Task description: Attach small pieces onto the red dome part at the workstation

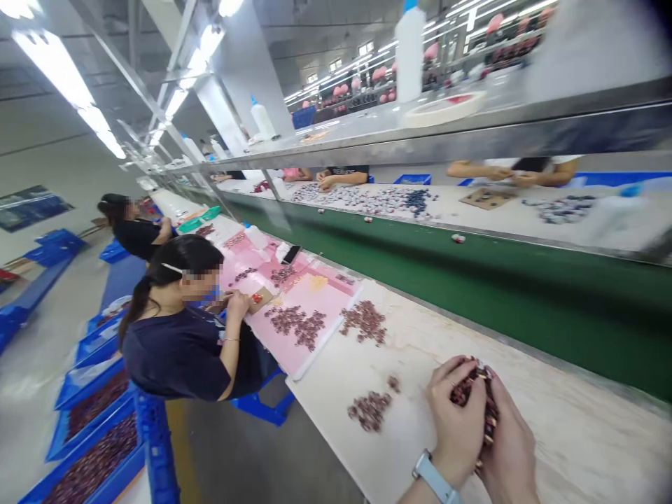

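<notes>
Left hand (456, 427) and right hand (508, 455) cupping a clump of maroon pieces (472, 392), both grips closing around it, smaller pile (370, 411) sitting nearby on white bench (572, 441)

The small pieces (472, 392) cupped between the left hand (456, 434) and right hand (509, 455) look glossy. The bench top (567, 434) is smooth, matt white board, and the belt (525, 301) beside it is smooth green rubber. The shelf (420, 133) above is sheen-finished steel. The bottle (409, 52) and crate (152, 448) are plastic, and the pink sheet (315, 329) is smooth.
</notes>
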The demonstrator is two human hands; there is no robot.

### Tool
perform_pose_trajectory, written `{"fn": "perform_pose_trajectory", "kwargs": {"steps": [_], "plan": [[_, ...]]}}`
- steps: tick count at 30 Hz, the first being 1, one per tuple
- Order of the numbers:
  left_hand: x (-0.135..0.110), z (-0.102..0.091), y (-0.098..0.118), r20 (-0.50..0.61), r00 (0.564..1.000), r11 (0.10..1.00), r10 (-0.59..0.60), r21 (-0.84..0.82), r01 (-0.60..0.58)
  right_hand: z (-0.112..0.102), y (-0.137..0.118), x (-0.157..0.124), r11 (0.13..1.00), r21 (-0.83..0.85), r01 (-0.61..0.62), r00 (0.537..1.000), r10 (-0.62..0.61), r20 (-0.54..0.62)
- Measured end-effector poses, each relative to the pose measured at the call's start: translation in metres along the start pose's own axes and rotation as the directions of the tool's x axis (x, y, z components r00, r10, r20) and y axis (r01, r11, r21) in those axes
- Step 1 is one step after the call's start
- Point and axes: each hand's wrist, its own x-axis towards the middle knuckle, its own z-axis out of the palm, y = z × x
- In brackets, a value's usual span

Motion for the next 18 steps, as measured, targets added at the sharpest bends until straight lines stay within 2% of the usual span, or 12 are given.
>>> {"fn": "perform_pose_trajectory", "kwargs": {"steps": [3, 6, 12, 15, 18], "plan": [[-0.053, 0.046, 0.002, 0.096, 0.995, 0.999, 0.031, -0.024, -0.029, -0.066, -0.032, -0.010, 0.998, 0.042, 0.050, 0.999, -0.050, -0.008], [-0.120, 0.104, 0.001, 0.208, 0.977, 0.998, 0.039, -0.049, -0.030, -0.150, -0.065, -0.017, 0.981, 0.122, 0.151, 0.988, -0.145, -0.054], [-0.287, 0.222, 0.003, 0.448, 0.894, 0.998, -0.001, -0.054, 0.028, -0.348, -0.124, -0.043, 0.922, 0.246, 0.299, 0.944, -0.247, -0.220], [-0.375, 0.271, 0.001, 0.545, 0.838, 0.997, -0.030, -0.040, 0.062, -0.446, -0.143, -0.062, 0.894, 0.284, 0.346, 0.912, -0.249, -0.325], [-0.457, 0.313, -0.005, 0.620, 0.780, 0.993, -0.086, -0.006, 0.115, -0.535, -0.156, -0.081, 0.866, 0.310, 0.393, 0.871, -0.242, -0.428]]}}
